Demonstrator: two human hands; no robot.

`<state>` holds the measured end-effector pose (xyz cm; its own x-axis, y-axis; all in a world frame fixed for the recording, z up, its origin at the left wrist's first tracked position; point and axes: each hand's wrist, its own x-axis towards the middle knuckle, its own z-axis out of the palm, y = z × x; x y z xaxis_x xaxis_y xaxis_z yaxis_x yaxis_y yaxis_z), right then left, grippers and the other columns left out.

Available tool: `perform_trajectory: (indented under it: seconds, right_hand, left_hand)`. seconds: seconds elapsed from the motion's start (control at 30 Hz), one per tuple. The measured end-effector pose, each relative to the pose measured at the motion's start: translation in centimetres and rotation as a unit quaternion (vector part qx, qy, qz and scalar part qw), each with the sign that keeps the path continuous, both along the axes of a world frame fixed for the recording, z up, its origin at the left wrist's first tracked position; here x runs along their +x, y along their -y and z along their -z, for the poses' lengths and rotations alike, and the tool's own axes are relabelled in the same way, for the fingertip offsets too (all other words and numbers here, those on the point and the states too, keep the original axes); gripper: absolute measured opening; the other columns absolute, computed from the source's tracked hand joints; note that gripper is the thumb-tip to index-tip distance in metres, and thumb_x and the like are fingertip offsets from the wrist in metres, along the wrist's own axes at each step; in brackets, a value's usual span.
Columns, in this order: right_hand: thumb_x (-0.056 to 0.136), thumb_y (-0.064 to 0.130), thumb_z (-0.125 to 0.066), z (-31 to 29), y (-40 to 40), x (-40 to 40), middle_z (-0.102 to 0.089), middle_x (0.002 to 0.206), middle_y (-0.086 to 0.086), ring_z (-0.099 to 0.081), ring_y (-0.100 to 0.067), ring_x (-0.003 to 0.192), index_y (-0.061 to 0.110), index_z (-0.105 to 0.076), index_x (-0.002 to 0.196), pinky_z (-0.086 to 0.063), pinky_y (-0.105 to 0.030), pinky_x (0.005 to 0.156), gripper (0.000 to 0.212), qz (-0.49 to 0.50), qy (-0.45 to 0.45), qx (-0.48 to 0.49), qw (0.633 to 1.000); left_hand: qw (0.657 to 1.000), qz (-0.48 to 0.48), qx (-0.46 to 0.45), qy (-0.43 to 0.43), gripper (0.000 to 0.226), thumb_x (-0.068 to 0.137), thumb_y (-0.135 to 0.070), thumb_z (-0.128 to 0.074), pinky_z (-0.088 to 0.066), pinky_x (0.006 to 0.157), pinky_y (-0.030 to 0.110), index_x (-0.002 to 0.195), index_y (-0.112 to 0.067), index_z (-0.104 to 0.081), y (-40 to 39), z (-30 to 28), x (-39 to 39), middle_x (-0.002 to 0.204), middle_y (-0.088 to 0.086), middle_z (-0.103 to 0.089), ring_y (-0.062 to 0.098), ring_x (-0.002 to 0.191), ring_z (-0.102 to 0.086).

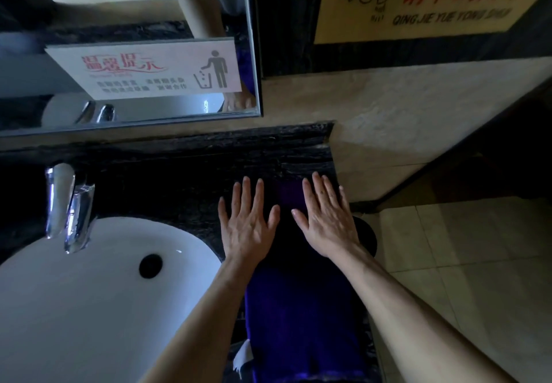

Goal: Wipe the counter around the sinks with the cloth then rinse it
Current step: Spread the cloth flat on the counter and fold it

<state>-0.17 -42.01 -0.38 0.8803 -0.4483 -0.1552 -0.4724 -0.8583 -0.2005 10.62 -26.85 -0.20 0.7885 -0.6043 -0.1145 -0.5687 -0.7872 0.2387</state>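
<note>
Dim light here, and a mirror fills the upper left, with a white notice printed in red characters and a litter-bin pictogram stuck on it. To its right a dark stone band carries a yellow sign with a tap drawing and red lettering, above a rough beige wall. Pale floor tiles spread out lower right.

The one camera sits on the person's head. It looks steeply down, close above both flat hands, with the sink left of them.
</note>
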Motion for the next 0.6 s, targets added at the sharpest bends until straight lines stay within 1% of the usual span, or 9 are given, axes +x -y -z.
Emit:
perform_trajectory:
  seconds: [0.03,0.07,0.13,0.17,0.23,0.33,0.43,0.5,0.6]
  right_hand:
    - [0.097,0.068,-0.003,-0.4,0.3,0.3,-0.008,0.171,-0.006,-0.010,-0.024,0.158,0.016,-0.017,0.162,-0.011,-0.054,0.127,0.085,0.003,0.004,0.024,1.000]
    - [0.099,0.066,-0.004,-0.7,0.8,0.6,-0.016,0.170,-0.007,-0.017,-0.025,0.157,0.013,-0.025,0.160,-0.015,-0.053,0.126,0.084,0.009,0.020,0.053,0.998]
    - [0.107,0.044,-0.028,-1.5,2.7,1.2,-0.041,0.160,-0.014,-0.040,-0.031,0.147,0.006,-0.044,0.151,-0.032,-0.048,0.120,0.059,0.056,0.084,0.112,0.989]
    - [0.107,0.028,-0.041,-1.9,3.9,1.6,-0.050,0.152,-0.017,-0.049,-0.033,0.139,0.005,-0.050,0.147,-0.039,-0.045,0.115,0.047,0.084,0.108,0.133,0.982]
    - [0.102,0.012,-0.057,-2.8,5.9,2.5,-0.060,0.140,-0.017,-0.055,-0.036,0.128,0.006,-0.056,0.141,-0.045,-0.042,0.107,0.040,0.102,0.098,0.146,0.979]
    - [0.096,0.012,-0.067,-3.7,7.3,4.0,-0.063,0.125,-0.011,-0.058,-0.033,0.114,0.014,-0.061,0.131,-0.051,-0.043,0.093,0.036,0.077,0.018,0.129,0.988]
    - [0.096,0.010,-0.065,-4.3,7.7,5.7,-0.062,0.114,-0.010,-0.061,-0.029,0.099,0.015,-0.057,0.114,-0.057,-0.044,0.083,0.021,0.091,-0.040,0.161,0.982]
    - [0.095,0.008,-0.065,-4.6,7.8,6.5,-0.061,0.111,-0.011,-0.061,-0.030,0.096,0.014,-0.056,0.107,-0.057,-0.044,0.082,0.016,0.109,-0.067,0.166,0.978]
    - [0.094,0.007,-0.068,-5.0,7.8,7.1,-0.063,0.107,-0.012,-0.060,-0.029,0.091,0.011,-0.061,0.101,-0.049,-0.034,0.073,0.011,0.122,-0.081,0.155,0.977]
  left_hand:
    - [1.000,0.007,-0.012,-0.009,0.072,0.098,-0.060,-0.015,-0.008,0.125,0.051,0.162,-0.025,-0.017,0.0,-0.2,0.4,0.171,0.002,-0.012,0.021,0.158,-0.009]
    - [0.999,0.003,-0.034,-0.012,0.070,0.099,-0.056,-0.019,-0.017,0.123,0.051,0.160,-0.023,-0.027,-0.2,-0.4,0.9,0.169,0.004,-0.022,0.024,0.157,-0.017]
    - [0.996,-0.028,-0.089,0.005,0.060,0.097,-0.043,-0.032,-0.039,0.109,0.054,0.146,-0.015,-0.052,-0.7,-1.1,2.6,0.154,0.011,-0.048,0.036,0.143,-0.043]
    - [0.994,-0.043,-0.103,0.015,0.052,0.096,-0.036,-0.040,-0.044,0.099,0.054,0.138,-0.013,-0.059,-1.0,-1.3,3.5,0.144,0.014,-0.057,0.040,0.132,-0.051]
    - [0.995,-0.049,-0.084,-0.002,0.037,0.096,-0.028,-0.058,-0.044,0.091,0.053,0.130,-0.013,-0.065,-1.2,-2.0,5.6,0.130,0.015,-0.061,0.042,0.118,-0.054]
    - [0.996,-0.018,-0.042,-0.077,0.039,0.089,-0.026,-0.075,-0.048,0.092,0.053,0.125,-0.016,-0.065,-0.4,-3.3,8.2,0.123,0.014,-0.060,0.040,0.114,-0.054]
    - [0.988,-0.016,-0.035,-0.152,0.029,0.085,-0.023,-0.079,-0.055,0.083,0.045,0.111,-0.017,-0.069,0.7,-4.1,9.8,0.109,0.008,-0.067,0.032,0.102,-0.064]
    - [0.985,-0.027,-0.011,-0.167,0.021,0.085,-0.021,-0.077,-0.055,0.080,0.040,0.104,-0.018,-0.070,1.3,-4.3,10.3,0.106,0.007,-0.069,0.029,0.101,-0.066]
    - [0.988,-0.028,-0.003,-0.153,0.014,0.087,-0.017,-0.072,-0.050,0.075,0.037,0.100,-0.017,-0.069,1.9,-4.4,10.2,0.101,0.006,-0.066,0.029,0.100,-0.063]
